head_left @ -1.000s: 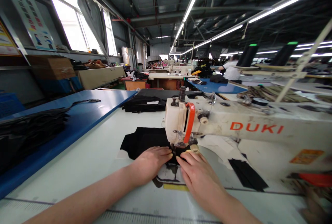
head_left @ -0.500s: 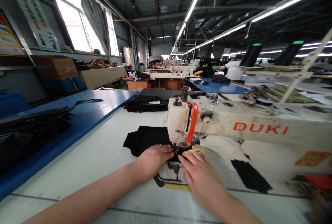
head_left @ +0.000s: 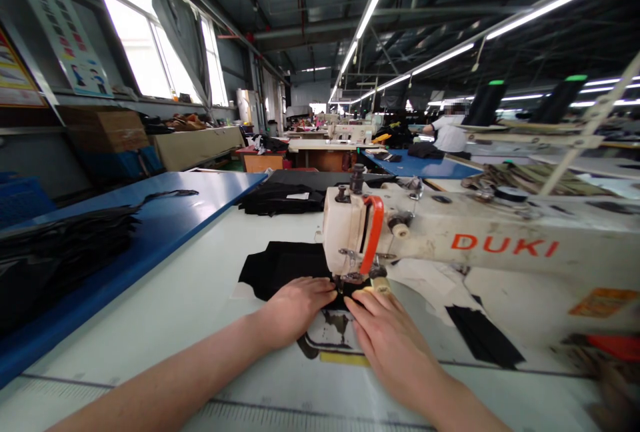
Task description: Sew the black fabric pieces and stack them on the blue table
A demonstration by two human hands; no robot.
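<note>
Head view: the black fabric piece (head_left: 280, 269) lies flat on the white worktop (head_left: 175, 305), about midway across. Its near end is tucked under the presser foot (head_left: 350, 279) of the sewing machine (head_left: 480, 245), and the rest spreads toward the far edge. The left hand (head_left: 295, 309) rests on the cloth just left of the foot, its grip open, fingers flat and pressing down. The right hand (head_left: 387, 339) lies just right of the foot, its grip also open, fingertips on the cloth and clasping nothing. The machine head with its orange guard (head_left: 373, 232) stands right behind the fingers and hides the needle. The machine's arm runs off toward the right edge. A black strip (head_left: 483, 337) lies below the arm, apart from the hands. A folded black pile (head_left: 280, 200) sits at the far edge. Along the left edge, a blue worktop (head_left: 165, 219) carries a stack of dark pieces (head_left: 60, 252).
</note>
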